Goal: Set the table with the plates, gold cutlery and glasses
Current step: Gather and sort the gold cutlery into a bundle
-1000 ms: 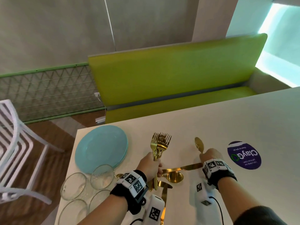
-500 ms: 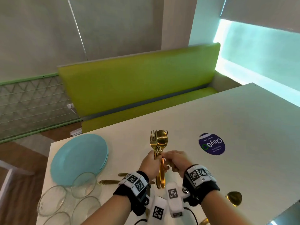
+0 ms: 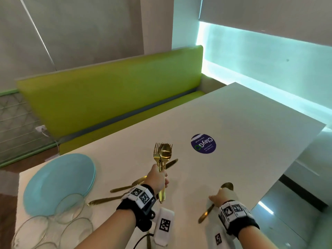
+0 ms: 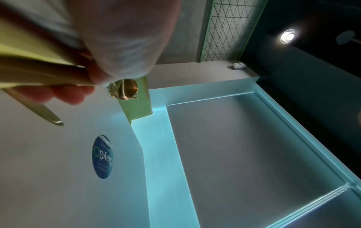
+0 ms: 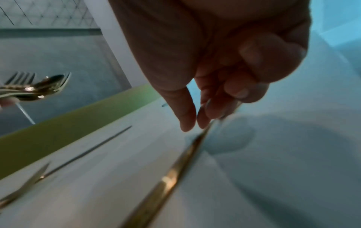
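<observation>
Gripped upright in left hand (image 3: 158,178): bundle (image 3: 162,155) of forks and spoon, near side of sticker (image 3: 203,143). Pinched by right hand (image 3: 221,195): spoon (image 3: 215,202), handle back toward wrist.
Left wrist: bundle heads beyond fist.
Right wrist: fingertips (image 5: 187,123) met on handle.

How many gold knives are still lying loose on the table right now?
3 in the head view: one knife just beyond the left hand, one left of that wrist, one nearer the plates. More may be hidden under the arm.
</observation>
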A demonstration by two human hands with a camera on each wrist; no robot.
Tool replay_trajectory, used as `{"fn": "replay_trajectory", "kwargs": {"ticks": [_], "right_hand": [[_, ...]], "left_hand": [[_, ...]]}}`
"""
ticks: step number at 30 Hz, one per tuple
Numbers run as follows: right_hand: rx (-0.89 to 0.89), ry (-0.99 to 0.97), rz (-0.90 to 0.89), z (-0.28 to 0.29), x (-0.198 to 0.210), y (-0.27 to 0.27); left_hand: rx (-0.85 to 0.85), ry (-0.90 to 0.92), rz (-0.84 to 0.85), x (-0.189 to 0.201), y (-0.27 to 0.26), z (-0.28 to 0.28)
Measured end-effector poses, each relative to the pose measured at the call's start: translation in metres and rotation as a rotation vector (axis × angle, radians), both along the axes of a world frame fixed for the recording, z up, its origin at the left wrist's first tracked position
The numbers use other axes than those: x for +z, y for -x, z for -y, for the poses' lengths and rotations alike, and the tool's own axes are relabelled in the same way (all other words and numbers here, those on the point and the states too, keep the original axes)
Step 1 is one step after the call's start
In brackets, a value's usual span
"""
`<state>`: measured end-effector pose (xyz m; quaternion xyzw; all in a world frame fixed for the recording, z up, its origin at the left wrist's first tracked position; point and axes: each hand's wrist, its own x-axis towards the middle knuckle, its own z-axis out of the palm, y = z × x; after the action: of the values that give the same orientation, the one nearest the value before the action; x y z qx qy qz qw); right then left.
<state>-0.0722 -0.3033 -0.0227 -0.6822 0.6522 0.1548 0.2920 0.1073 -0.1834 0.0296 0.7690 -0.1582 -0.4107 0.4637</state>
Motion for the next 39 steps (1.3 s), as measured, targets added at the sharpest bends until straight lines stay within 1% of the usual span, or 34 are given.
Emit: {"fn": "replay_trajectory", "kwargs": {"ticks": [2,4,5,8,10,11,13,16,17,19,22,24,29,31,34,37,39], "right_hand": [[-0.05,-0.023,0.002,-0.002,-0.011,0.01],[-0.106,-0.07,0.099,-0.005,-0.019,0.014],[-0.093,-0.068,0.12,-0.006,-0.02,0.014],[-0.126,-0.056,0.088,-0.007,-0.017,0.014],[-0.127,-0.076,0.13,-0.005,-0.012,0.008],[-0.101,-0.082,0.165,-0.002,-0.009,0.003],[-0.029,-0.13,0.287,0.004,0.003,-0.014],[0.055,-0.229,0.616,0.007,0.031,-0.053],[0.109,-0.244,0.681,0.006,0.042,-0.068],[0.253,-0.268,0.748,0.002,0.06,-0.099],[0.428,-0.276,0.756,-0.006,0.069,-0.142],[0.453,-0.301,0.74,-0.011,0.065,-0.166],[0.595,-0.262,0.664,-0.021,0.053,-0.211],[0.66,-0.241,0.63,-0.02,0.048,-0.224],[0.732,-0.209,0.58,-0.013,0.042,-0.238],[0.753,-0.196,0.538,-0.001,0.036,-0.242],[0.763,-0.188,0.499,0.009,0.031,-0.241]], "left_hand": [[-0.005,-0.011,-0.001,-0.002,0.005,0.001],[-0.014,-0.027,0.0,-0.004,0.009,0.0],[-0.018,-0.036,0.003,-0.006,0.01,0.0],[-0.021,-0.055,0.014,-0.009,0.01,-0.001],[-0.021,-0.056,0.01,-0.008,0.007,-0.002],[-0.017,-0.055,0.006,-0.008,0.005,-0.003],[0.001,-0.036,-0.005,-0.008,-0.001,-0.004],[0.032,0.004,-0.032,-0.006,-0.012,-0.007],[0.043,0.013,-0.046,-0.006,-0.017,-0.008],[0.065,0.04,-0.101,-0.004,-0.025,-0.01],[0.105,0.088,-0.175,-0.002,-0.037,-0.013],[0.128,0.108,-0.207,0.0,-0.046,-0.016],[0.136,0.102,-0.108,-0.012,-0.073,-0.022],[0.173,0.049,-0.078,-0.02,-0.086,-0.024],[0.293,-0.078,-0.012,-0.033,-0.109,-0.024],[0.388,-0.22,0.008,-0.041,-0.132,-0.028],[0.396,-0.312,0.059,-0.051,-0.145,-0.029]]}}
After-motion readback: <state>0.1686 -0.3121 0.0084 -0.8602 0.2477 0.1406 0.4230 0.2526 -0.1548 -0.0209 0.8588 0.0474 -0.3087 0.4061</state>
